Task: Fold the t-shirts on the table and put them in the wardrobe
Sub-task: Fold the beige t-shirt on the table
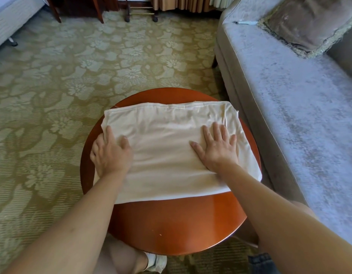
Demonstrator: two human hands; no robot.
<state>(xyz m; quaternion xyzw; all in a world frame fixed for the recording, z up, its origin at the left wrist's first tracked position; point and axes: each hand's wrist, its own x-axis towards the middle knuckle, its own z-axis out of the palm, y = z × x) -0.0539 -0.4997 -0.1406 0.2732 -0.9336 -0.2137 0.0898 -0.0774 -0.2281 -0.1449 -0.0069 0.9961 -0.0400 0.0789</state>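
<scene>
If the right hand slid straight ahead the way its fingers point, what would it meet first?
The right hand would meet only more white t-shirt, then its far hem, then probably the rim of the round table.

Hotel rm, floral carpet [72, 66], sofa [289, 115], bed [11, 18]

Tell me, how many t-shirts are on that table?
1: a cream t-shirt lies on the round table, under the left hand and right hand. Another could be hidden beneath.
</scene>
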